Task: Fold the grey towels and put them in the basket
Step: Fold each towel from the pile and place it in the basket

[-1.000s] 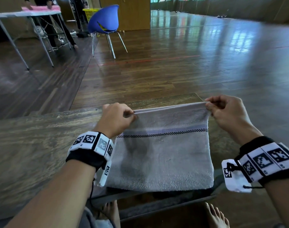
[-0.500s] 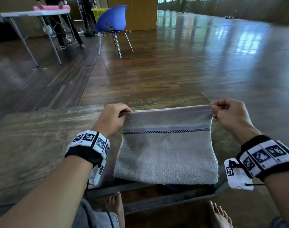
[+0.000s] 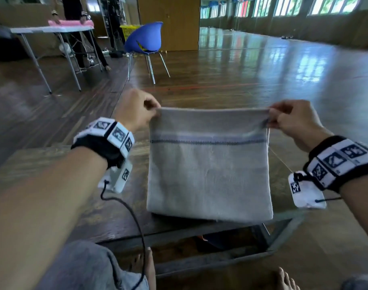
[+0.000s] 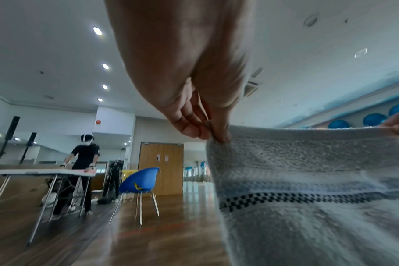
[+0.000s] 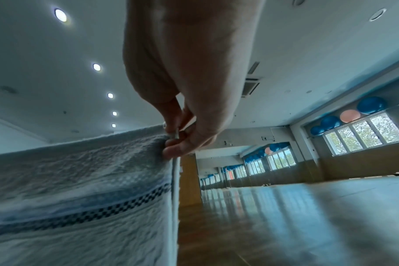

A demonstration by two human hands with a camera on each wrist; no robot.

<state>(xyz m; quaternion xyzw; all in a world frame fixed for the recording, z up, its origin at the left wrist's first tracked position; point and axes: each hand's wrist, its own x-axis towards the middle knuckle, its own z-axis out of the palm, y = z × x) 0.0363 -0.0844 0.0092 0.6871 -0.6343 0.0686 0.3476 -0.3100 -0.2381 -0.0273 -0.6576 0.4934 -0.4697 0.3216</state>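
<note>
A grey towel (image 3: 208, 172) with a dark checkered stripe hangs doubled over in front of me, its lower fold just above the near edge of the low wooden table (image 3: 53, 168). My left hand (image 3: 137, 110) pinches its top left corner (image 4: 216, 139). My right hand (image 3: 292, 118) pinches the top right corner (image 5: 169, 142). The top edge is stretched taut between them. The towel (image 4: 307, 198) fills the right of the left wrist view and the towel (image 5: 80, 189) fills the left of the right wrist view. No basket for the towels is in sight near me.
My bare feet (image 3: 283, 279) and grey-clad knee (image 3: 91, 266) are below the table's metal frame. A blue chair (image 3: 145, 41) stands on the wooden floor ahead, with a yellow basket (image 3: 129, 31) behind it. A person works at a white table (image 3: 51, 30) far left.
Both hands have raised the towel's top edge off the table, so the towel now hangs upright instead of lying flat. The grips on both corners are unchanged.
</note>
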